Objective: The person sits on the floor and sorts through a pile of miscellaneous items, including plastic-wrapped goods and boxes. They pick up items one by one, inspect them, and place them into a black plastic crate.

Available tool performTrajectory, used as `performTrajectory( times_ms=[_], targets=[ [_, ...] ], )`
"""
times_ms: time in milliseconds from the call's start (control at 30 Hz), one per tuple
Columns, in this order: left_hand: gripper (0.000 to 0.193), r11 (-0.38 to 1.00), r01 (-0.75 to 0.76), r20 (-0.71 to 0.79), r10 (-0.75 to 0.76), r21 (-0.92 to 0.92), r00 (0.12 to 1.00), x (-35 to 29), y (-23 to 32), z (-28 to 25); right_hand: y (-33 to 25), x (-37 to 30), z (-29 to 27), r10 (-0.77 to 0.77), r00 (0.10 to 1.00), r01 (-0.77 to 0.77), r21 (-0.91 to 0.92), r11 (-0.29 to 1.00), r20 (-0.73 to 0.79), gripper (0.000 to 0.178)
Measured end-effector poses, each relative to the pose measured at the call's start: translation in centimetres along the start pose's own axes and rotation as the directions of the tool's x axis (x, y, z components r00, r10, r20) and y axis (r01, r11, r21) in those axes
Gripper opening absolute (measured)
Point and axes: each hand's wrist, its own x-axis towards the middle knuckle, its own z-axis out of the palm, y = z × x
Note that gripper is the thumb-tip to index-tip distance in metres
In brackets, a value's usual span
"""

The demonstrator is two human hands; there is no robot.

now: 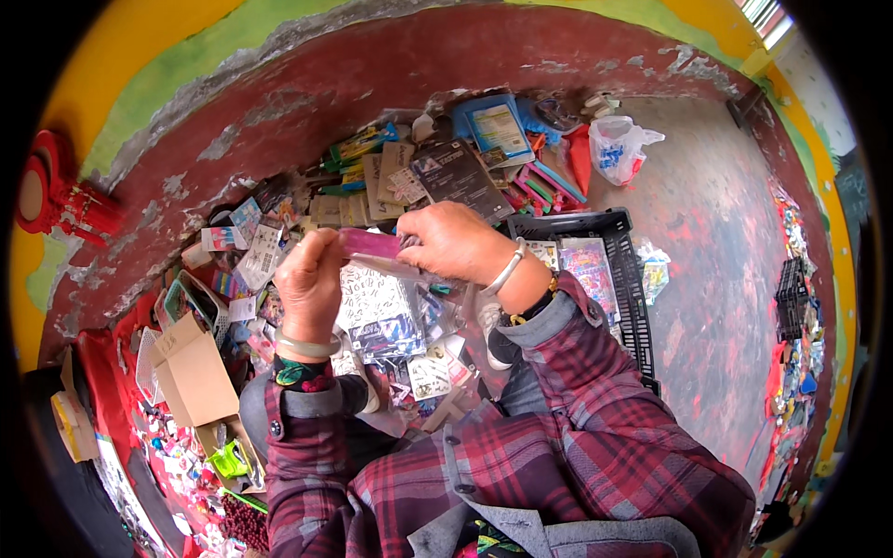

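A pink-purple clear plastic packet [372,245] is stretched between my two hands above the pile. My left hand [309,277] is closed, with thumb and fingers pinching its left end. My right hand [451,244] grips the other end with curled fingers; a small dark bit shows at its fingertips, too small to name. Below the packet lie white printed sheets [367,296] in clear wrapping and a blue-and-silver pack [384,337]. A patterned white card [430,372] rests nearer to me, between my shoes.
A black plastic crate [625,270] holding colourful packs stands at my right. An open cardboard box [197,370] and a greenish basket [197,302] are at the left. Dark flat boxes [462,179] and a white plastic bag [619,149] lie farther off, before a worn red wall [391,70].
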Motion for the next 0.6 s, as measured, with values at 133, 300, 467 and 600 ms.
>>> performTrajectory(
  times_ms=[133, 300, 467, 600],
  targets=[
    [0.003, 0.999, -0.045, -0.021, 0.044, -0.027, 0.999, 0.4, 0.2, -0.7, -0.1, 0.0, -0.9, 0.0, 1.0, 0.0, -0.002, 1.0, 0.016, 0.024],
    [0.003, 0.963, 0.087, -0.044, -0.101, -0.253, 0.994, 0.4, -0.6, -1.1, 0.7, 0.0, -1.3, 0.008, 1.0, -0.009, 0.053, 0.999, 0.022, 0.024],
    [0.004, 0.921, 0.154, -0.066, -0.189, -0.359, 0.98, 0.7, -1.0, -1.7, 1.2, 0.0, -1.9, 0.062, 0.998, -0.064, 0.093, 0.994, 0.018, 0.024],
    [0.005, 0.896, 0.171, -0.085, -0.224, -0.409, 0.971, 0.8, -1.3, -2.1, 2.0, 0.2, -2.5, 0.088, 0.996, -0.089, 0.143, 0.986, 0.012, 0.024]
  ],
)
